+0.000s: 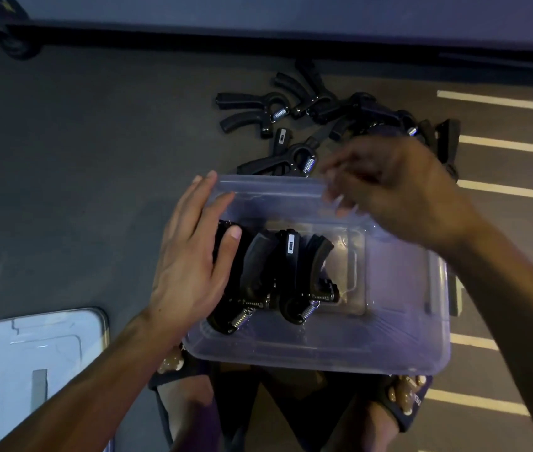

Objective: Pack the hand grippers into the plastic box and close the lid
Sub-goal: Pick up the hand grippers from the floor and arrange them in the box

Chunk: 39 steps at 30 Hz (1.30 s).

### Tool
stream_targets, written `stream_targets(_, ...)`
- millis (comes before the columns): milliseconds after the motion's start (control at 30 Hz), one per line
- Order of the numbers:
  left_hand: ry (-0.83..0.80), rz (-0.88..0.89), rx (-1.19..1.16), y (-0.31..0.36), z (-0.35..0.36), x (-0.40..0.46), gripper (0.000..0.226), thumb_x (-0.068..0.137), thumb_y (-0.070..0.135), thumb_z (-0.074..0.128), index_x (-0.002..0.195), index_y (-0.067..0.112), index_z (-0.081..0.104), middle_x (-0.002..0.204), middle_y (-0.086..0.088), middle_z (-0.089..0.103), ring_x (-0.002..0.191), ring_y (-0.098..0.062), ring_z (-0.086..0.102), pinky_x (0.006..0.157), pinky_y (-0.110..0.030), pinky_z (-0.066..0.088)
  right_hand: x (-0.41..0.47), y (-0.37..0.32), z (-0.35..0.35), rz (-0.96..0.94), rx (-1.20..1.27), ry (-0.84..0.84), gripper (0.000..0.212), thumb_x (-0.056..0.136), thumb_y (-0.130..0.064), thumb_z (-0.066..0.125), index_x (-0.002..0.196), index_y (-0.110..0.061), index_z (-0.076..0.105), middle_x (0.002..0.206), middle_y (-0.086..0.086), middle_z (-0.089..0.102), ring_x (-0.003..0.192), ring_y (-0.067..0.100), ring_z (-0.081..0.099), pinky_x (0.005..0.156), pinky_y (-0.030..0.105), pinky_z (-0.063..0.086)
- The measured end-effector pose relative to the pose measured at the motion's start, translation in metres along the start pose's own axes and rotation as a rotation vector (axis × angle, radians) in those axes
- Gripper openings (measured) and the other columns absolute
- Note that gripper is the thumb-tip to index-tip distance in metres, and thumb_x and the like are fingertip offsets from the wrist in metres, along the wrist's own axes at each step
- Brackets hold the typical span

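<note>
A clear plastic box [323, 350] sits open on the dark floor [79, 158], just beyond the person's sandalled feet [186, 396]. Several black hand grippers [278, 272] stand packed side by side in its left half, springs toward the near wall; the right half of the box holds nothing that can be made out. The left hand [193, 256] lies flat and open over the box's left rim, fingers spread, the thumb tip touching the leftmost gripper inside. The right hand [398, 187] hangs above the far right corner of the box, blurred; its fingers curl loosely downward, and whether they pinch anything cannot be told. Beyond the far wall of the box, a loose pile of grippers [333, 115] lies on the floor, close to the right hand and partly hidden behind it. The lid [40, 370] lies flat on the floor at near left, well apart from the box.
</note>
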<state>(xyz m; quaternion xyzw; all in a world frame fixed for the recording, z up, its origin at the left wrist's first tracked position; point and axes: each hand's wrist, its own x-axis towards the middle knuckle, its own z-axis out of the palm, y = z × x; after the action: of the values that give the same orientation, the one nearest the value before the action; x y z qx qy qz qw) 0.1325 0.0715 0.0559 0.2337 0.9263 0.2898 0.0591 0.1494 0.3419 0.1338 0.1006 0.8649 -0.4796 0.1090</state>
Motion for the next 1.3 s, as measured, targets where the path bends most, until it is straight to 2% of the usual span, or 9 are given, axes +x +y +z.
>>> stream_targets(100,-0.01,-0.013,-0.006,0.001,0.001,0.001,0.046,0.107,0.03,0.044,0.148,0.011,0.05,0.168,-0.003,0.028,0.159,-0.017,0.017,0.128,-0.039,0.02,0.054,0.016,0.003,0.016,-0.128,0.044,0.012,0.088,-0.011,0.064,0.094,-0.017,0.073,0.077,-0.001,0.075,0.061,0.002,0.067,0.065,0.017,0.051)
stream_targets(167,-0.018,-0.025,-0.009,0.002,0.001,0.001,0.046,0.106,0.031,0.044,0.148,0.012,0.05,0.168,-0.003,0.028,0.159,-0.017,0.017,0.128,-0.039,0.02,0.09,0.031,0.016,0.044,-0.254,0.007,0.013,0.085,-0.015,0.066,0.089,-0.024,0.075,0.078,-0.004,0.073,0.07,0.005,0.067,0.069,0.019,0.051)
stream_targets(300,-0.015,-0.017,0.006,0.0,0.001,0.002,0.045,0.107,0.029,0.045,0.147,0.01,0.051,0.167,-0.006,0.028,0.159,-0.02,0.017,0.128,-0.038,0.019,0.137,0.038,0.046,-0.048,-0.456,-0.164,0.021,0.079,-0.016,0.072,0.097,-0.025,0.077,0.094,-0.004,0.076,0.09,0.016,0.071,0.084,0.027,0.055)
stream_targets(433,-0.027,-0.006,0.017,0.0,0.001,0.004,0.044,0.107,0.031,0.044,0.145,0.01,0.053,0.167,-0.008,0.029,0.158,-0.022,0.018,0.127,-0.035,0.019,0.159,0.04,0.063,-0.079,-0.665,-0.462,0.035,0.081,-0.012,0.071,0.112,-0.028,0.074,0.11,-0.002,0.072,0.102,0.019,0.068,0.09,0.032,0.055)
stream_targets(567,-0.038,-0.027,0.011,0.001,-0.001,0.004,0.043,0.107,0.032,0.044,0.144,0.012,0.054,0.167,-0.006,0.028,0.158,-0.02,0.017,0.127,-0.031,0.017,0.171,0.043,0.069,-0.069,-0.789,-0.554,0.044,0.08,-0.005,0.063,0.113,-0.032,0.071,0.118,-0.003,0.067,0.104,0.022,0.066,0.089,0.033,0.056)
stream_targets(733,-0.041,-0.022,0.012,0.0,-0.002,0.005,0.045,0.107,0.034,0.043,0.143,0.011,0.055,0.167,-0.007,0.029,0.158,-0.019,0.018,0.127,-0.029,0.015,0.179,0.035,0.074,-0.157,-0.973,-0.522,0.03,0.07,-0.021,0.085,0.095,-0.027,0.069,0.099,-0.005,0.062,0.088,0.017,0.057,0.071,0.027,0.043)
stream_targets(967,-0.05,-0.014,0.022,-0.001,-0.002,0.004,0.044,0.107,0.032,0.044,0.144,0.011,0.055,0.167,-0.008,0.028,0.159,-0.021,0.017,0.125,-0.038,0.021,0.186,0.036,0.07,-0.178,-1.008,-0.557,0.031,0.067,-0.019,0.088,0.091,-0.026,0.07,0.09,-0.009,0.067,0.091,0.018,0.064,0.075,0.029,0.05)
stream_targets(1200,-0.064,-0.032,0.029,-0.001,-0.002,0.003,0.044,0.107,0.032,0.044,0.145,0.012,0.053,0.168,-0.006,0.027,0.159,-0.019,0.015,0.127,-0.033,0.016,0.177,0.066,0.044,-0.402,-1.075,-0.383,0.029,0.08,-0.014,0.071,0.103,-0.031,0.068,0.114,-0.005,0.063,0.105,0.022,0.055,0.082,0.037,0.049)
stream_targets(1300,-0.068,-0.025,0.033,-0.001,-0.002,0.003,0.044,0.107,0.031,0.045,0.145,0.011,0.053,0.168,-0.007,0.027,0.159,-0.019,0.015,0.127,-0.031,0.015,0.176,0.067,0.039,-0.371,-1.07,-0.35,0.028,0.082,-0.016,0.069,0.106,-0.03,0.069,0.115,-0.003,0.064,0.108,0.025,0.056,0.086,0.04,0.05)
